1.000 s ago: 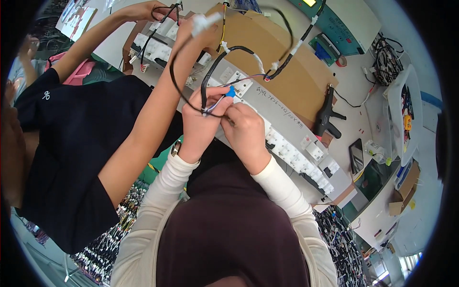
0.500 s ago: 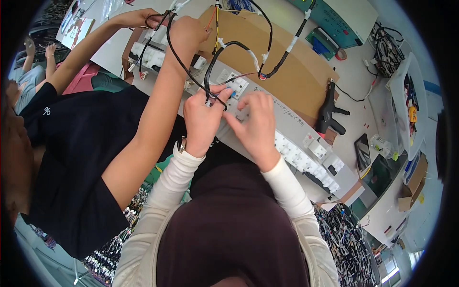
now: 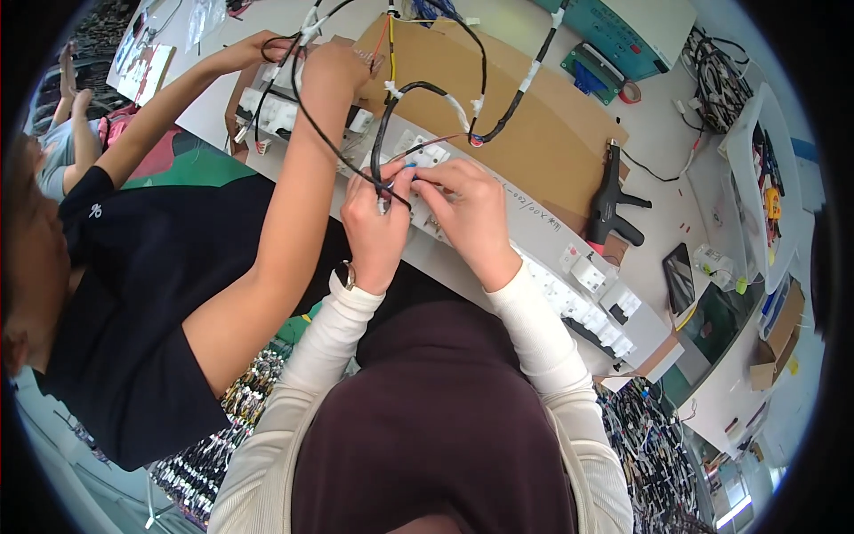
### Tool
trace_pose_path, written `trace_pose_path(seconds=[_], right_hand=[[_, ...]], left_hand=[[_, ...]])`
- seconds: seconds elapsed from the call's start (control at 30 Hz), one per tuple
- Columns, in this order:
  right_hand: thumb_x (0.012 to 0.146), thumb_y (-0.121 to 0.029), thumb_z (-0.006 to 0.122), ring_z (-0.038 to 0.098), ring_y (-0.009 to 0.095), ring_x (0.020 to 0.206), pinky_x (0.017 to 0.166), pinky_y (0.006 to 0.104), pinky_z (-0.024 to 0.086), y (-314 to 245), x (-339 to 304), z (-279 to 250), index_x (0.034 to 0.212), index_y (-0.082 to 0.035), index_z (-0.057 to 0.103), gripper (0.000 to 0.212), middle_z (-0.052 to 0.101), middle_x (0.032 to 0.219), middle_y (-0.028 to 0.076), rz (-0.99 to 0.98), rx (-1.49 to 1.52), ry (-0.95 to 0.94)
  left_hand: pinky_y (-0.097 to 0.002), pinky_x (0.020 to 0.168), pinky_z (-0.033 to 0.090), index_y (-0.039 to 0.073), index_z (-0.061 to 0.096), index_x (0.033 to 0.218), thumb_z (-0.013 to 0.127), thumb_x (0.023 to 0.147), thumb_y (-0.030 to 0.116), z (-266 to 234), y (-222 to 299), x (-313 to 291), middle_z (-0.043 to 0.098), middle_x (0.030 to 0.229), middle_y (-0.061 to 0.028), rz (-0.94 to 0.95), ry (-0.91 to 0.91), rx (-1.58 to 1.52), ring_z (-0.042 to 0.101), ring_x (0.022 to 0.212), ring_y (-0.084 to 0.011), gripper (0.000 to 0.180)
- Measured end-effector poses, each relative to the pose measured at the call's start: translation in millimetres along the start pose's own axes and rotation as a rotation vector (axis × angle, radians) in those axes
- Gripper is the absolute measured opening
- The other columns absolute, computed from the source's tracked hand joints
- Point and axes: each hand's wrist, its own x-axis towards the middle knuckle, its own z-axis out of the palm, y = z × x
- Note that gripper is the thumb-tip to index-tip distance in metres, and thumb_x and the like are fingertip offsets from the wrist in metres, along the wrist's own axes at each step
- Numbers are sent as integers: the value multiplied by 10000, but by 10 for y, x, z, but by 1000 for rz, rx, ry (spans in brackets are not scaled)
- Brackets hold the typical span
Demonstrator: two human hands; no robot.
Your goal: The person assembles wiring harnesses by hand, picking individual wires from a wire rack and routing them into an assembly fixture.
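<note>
A wire harness (image 3: 511, 116), wrapped in black with white tape bands, loops over the work board. My left hand (image 3: 375, 230) is closed around one of its black branches, thumb and forefinger pinched at a small blue piece (image 3: 410, 165). Close against it, my right hand (image 3: 471, 214) has its thumb and forefinger together beside the blue piece; what lies between these fingertips is hidden. Beneath both hands run white connector holders (image 3: 431, 155) on the grey board (image 3: 534, 218).
On my left, a co-worker's arm (image 3: 298, 187) reaches across the board, both hands at the harness's far left part. Brown cardboard (image 3: 534, 160) lies behind the board. To the right are a black glue gun (image 3: 610, 191), a phone (image 3: 679, 276) and a tool bin (image 3: 754, 196).
My right hand has moved in leftward, its spread fingers now brought together by the blue piece. My left hand keeps its hold. The co-worker's arms have shifted slightly.
</note>
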Motion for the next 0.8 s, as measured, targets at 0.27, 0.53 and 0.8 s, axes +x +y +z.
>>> trace_pose_path(seconds=[0.27,0.53,0.8], right_hand=[[798,-65,756,668,194,755,697,309,536,-24,-4,-21,969,14,717,192,695,872,106,174,120,-14],[758,-47,791,599,143,711,678,287,521,44,82,21,974,-5,543,332,605,816,57,352,138,30],[747,-67,808,579,132,717,667,292,509,153,111,73,979,-10,514,379,571,821,49,436,349,1]], left_hand=[[-343,667,492,-8,679,975,739,864,91,-17,114,-20,677,879,-118,-41,-35,24,626,773,-245,160],[-399,605,446,43,576,860,849,759,315,-24,247,225,565,681,-69,-243,-172,408,563,641,-284,399],[-377,570,445,11,558,811,868,738,284,-173,62,325,503,603,-68,-174,-231,334,521,570,-269,419]])
